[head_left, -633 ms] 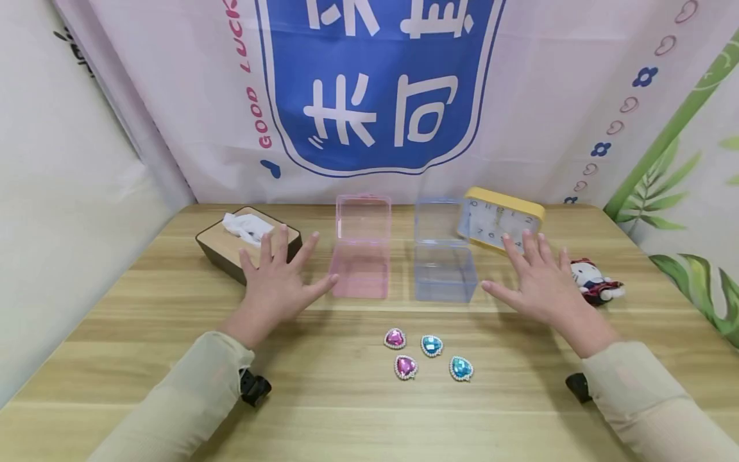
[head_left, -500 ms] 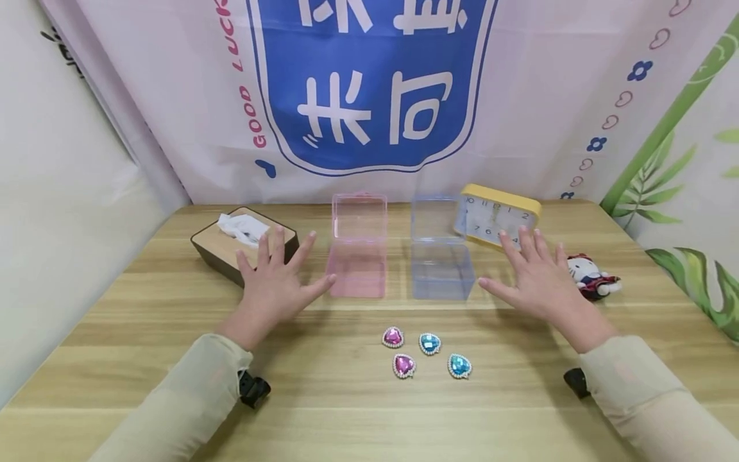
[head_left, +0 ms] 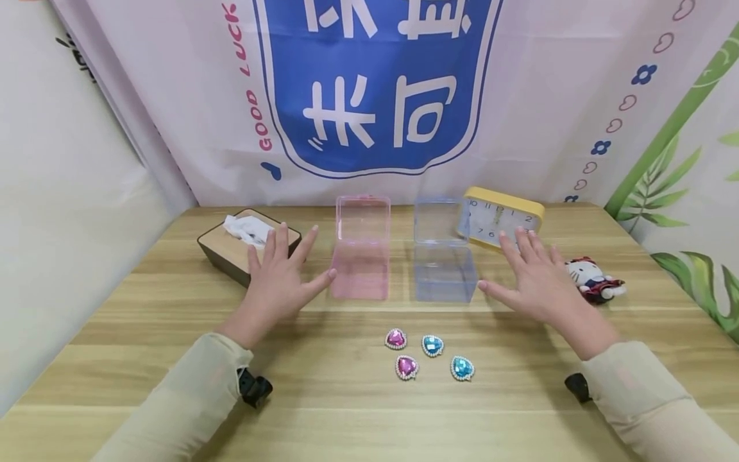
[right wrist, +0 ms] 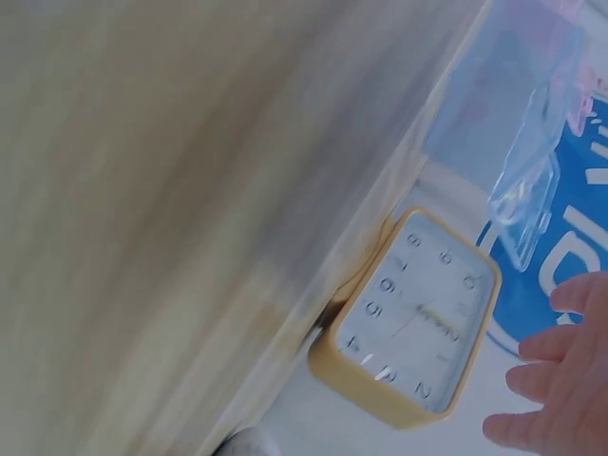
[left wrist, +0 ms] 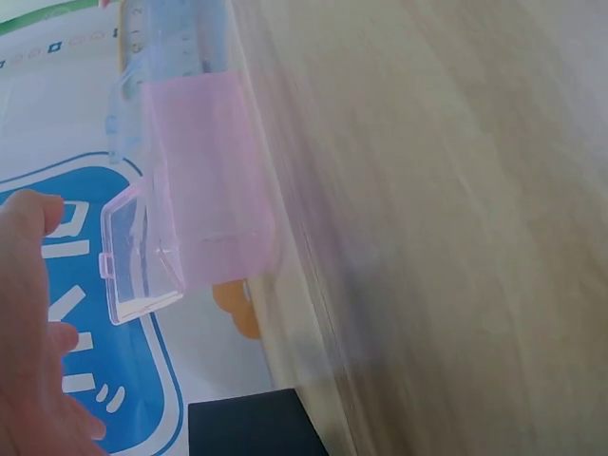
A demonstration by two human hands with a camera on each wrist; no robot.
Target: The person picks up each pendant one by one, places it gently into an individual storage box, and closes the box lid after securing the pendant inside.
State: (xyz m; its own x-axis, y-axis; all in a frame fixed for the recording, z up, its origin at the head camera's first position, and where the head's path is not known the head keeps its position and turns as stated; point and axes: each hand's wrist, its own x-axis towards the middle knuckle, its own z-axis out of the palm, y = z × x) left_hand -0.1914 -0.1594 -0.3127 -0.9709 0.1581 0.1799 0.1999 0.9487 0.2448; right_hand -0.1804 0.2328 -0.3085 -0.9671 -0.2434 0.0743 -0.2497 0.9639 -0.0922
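Observation:
My left hand (head_left: 278, 289) is spread with straight fingers and holds nothing, between a tissue box (head_left: 222, 253) and a clear pink box (head_left: 360, 276). My right hand (head_left: 539, 285), also spread and holding nothing, is nearest a clear blue box (head_left: 443, 282), its thumb by the box's right side. Both boxes stand with their lids raised; nothing shows inside them. In front of them lie two pink heart gems (head_left: 407, 367) and two blue heart gems (head_left: 462, 368), each with a pearly rim. The left wrist view shows the pink box (left wrist: 209, 180) beyond my fingers.
A yellow clock (head_left: 502, 218) leans behind the blue box and my right fingertips; the right wrist view shows its dial (right wrist: 418, 313). A small plush doll (head_left: 594, 280) lies right of my right hand. A printed cloth (head_left: 219, 173) hangs behind the wooden table (head_left: 323, 417).
The head view shifts slightly. Both hands stay spread in nearly the same place, and the boxes and gems have not moved.

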